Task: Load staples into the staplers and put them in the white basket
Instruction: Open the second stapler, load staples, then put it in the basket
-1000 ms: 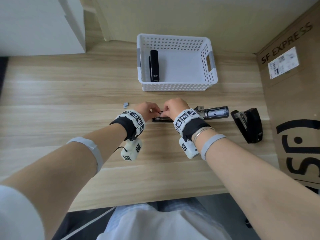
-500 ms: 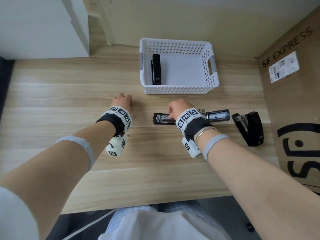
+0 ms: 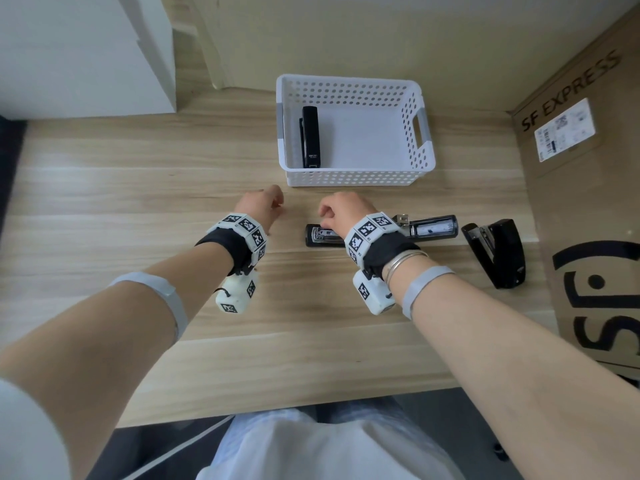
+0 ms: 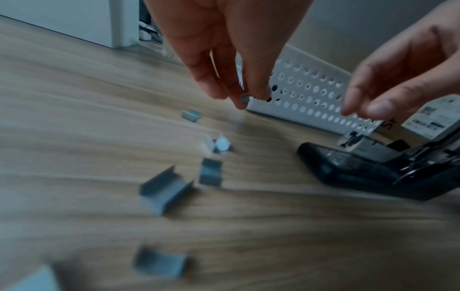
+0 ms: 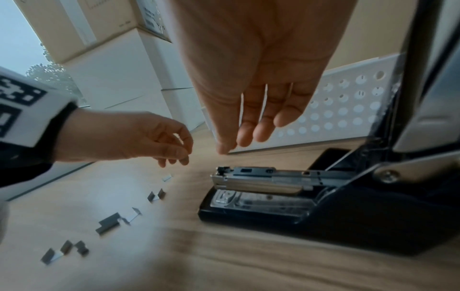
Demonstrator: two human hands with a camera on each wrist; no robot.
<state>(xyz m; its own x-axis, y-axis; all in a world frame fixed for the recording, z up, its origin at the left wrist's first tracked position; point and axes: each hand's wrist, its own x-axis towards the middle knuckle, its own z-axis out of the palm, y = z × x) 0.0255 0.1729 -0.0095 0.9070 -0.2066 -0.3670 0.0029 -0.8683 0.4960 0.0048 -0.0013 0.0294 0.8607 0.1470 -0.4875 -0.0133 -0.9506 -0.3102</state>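
Note:
An open black stapler [image 3: 322, 235] lies flat on the wooden table, its metal magazine [image 5: 248, 174] exposed. My right hand [image 3: 332, 211] hovers just above its front end, fingers [image 5: 245, 135] relaxed and holding nothing. To the left, my left hand [image 3: 268, 204] pinches a small staple piece [image 4: 245, 98] above the table. Several loose staple strips [image 4: 164, 189] lie scattered below it. A white basket [image 3: 353, 176] behind the hands holds one shut black stapler [image 3: 310, 140].
Another black stapler [image 3: 498, 252] lies half open at the right, next to a large cardboard box [image 3: 588, 202]. A white cabinet [image 3: 86, 53] stands at the back left. Bare wood stretches along the table's front edge [image 3: 277, 375].
My left hand left the stapler, went left to the loose staples, and now comes back slightly right with a staple piece pinched. My right hand stays over the stapler's front.

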